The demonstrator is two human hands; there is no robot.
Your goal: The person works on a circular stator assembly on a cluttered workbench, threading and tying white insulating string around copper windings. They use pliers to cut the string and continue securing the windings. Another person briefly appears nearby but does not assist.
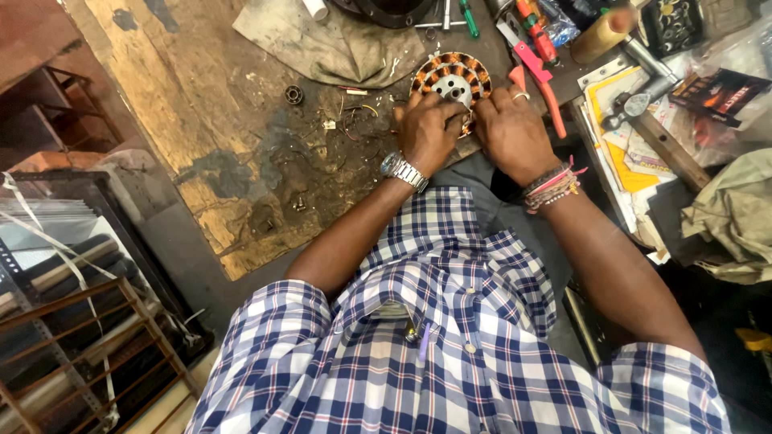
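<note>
The near edge of the round copper-wound stator is covered by both hands, the left hand over its lower left and the right hand over its lower right, so what the fingertips pinch there cannot be told. A dark round part at the top of the bench is cut off by the picture's upper edge. The bits and small screws scattered on the bench are too small to make out. The metal rack at lower left runs out of the picture
</note>
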